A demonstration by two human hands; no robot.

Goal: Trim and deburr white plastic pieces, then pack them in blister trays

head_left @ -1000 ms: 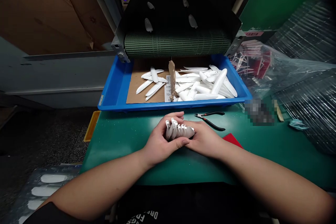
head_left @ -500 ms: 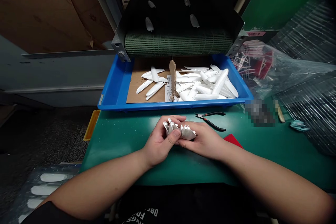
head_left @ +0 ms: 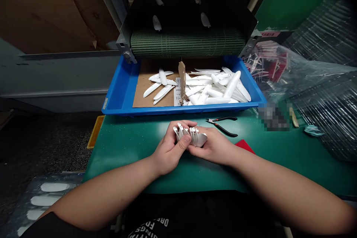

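Holding a stack of white plastic shells (head_left: 192, 136) over the green bench (head_left: 134, 145), left hand (head_left: 170, 148) and right hand (head_left: 214, 148) both clamp it together.

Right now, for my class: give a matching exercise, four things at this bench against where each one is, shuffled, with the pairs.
1 stack of white parts
2 cutters
3 blue tray
4 red sheet

A below the end of the conveyor belt
B partly hidden behind the right hand
C gripped by the left hand and right hand
D on the green table, between tray and right hand

Pairs: 1-C, 2-D, 3-A, 4-B.
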